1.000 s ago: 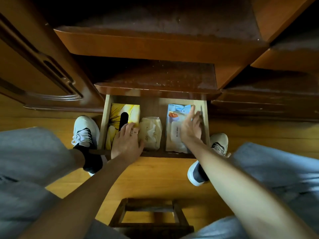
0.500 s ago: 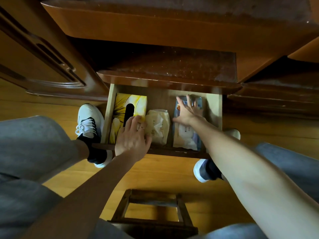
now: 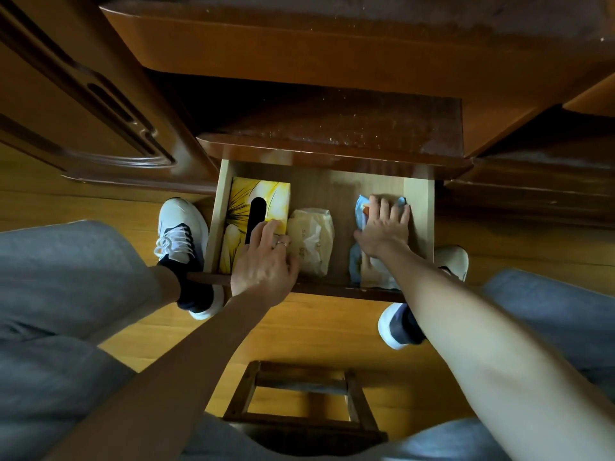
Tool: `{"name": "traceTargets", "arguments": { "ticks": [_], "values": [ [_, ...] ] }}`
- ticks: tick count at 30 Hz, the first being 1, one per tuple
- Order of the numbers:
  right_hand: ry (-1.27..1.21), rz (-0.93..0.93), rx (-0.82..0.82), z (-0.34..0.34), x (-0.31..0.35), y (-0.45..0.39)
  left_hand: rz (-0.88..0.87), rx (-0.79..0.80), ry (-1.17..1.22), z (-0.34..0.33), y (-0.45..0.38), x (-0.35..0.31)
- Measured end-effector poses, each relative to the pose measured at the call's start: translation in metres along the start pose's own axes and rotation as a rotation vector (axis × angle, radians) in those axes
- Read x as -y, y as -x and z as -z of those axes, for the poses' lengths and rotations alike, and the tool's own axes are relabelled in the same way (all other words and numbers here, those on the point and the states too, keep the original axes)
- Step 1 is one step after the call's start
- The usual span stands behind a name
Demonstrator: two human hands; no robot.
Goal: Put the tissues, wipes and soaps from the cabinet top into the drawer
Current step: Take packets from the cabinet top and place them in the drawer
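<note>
The open wooden drawer [image 3: 420, 207] holds three packs. A yellow flowered tissue box [image 3: 239, 207] with a dark oval slot lies at its left. A cream soft pack [image 3: 311, 241] lies in the middle. A blue-and-white wipes pack [image 3: 361, 267] lies at the right. My left hand [image 3: 263, 261] rests flat over the near end of the tissue box and the drawer's front edge, fingers apart. My right hand [image 3: 386, 227] presses flat on the far end of the wipes pack, covering most of it.
A dark wooden cabinet top [image 3: 332, 128] overhangs the drawer's back. A carved cabinet door [image 3: 83, 104] stands at the left. Below me are a wooden stool [image 3: 299, 404], my grey trouser legs, and white shoes [image 3: 179, 227] on the wood floor.
My right hand has slid rightward along the wipes pack, pushing it toward the drawer's right side. My left hand stays on the tissue box. The view has shifted closer.
</note>
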State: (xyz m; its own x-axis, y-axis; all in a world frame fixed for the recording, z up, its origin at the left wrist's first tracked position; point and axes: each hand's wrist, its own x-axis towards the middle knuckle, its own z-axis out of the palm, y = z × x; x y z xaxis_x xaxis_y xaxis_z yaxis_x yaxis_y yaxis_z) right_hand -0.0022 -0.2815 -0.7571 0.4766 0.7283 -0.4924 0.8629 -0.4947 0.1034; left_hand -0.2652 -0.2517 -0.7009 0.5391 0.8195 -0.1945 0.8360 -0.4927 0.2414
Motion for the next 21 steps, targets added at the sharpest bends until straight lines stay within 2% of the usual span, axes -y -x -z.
{"name": "traceTargets", "arguments": {
  "ticks": [5,10,21],
  "values": [
    [-0.189,-0.051,0.038,0.002,0.008,0.015,0.013,0.004,-0.002,0.000,0.000,0.000],
    [-0.085,0.024,0.022,-0.001,0.007,0.033,0.027,0.012,0.012,-0.001,-0.002,-0.002],
    [-0.226,-0.050,0.081,-0.005,0.010,0.046,0.039,0.021,-0.017,-0.003,-0.004,0.000]
  ]
}}
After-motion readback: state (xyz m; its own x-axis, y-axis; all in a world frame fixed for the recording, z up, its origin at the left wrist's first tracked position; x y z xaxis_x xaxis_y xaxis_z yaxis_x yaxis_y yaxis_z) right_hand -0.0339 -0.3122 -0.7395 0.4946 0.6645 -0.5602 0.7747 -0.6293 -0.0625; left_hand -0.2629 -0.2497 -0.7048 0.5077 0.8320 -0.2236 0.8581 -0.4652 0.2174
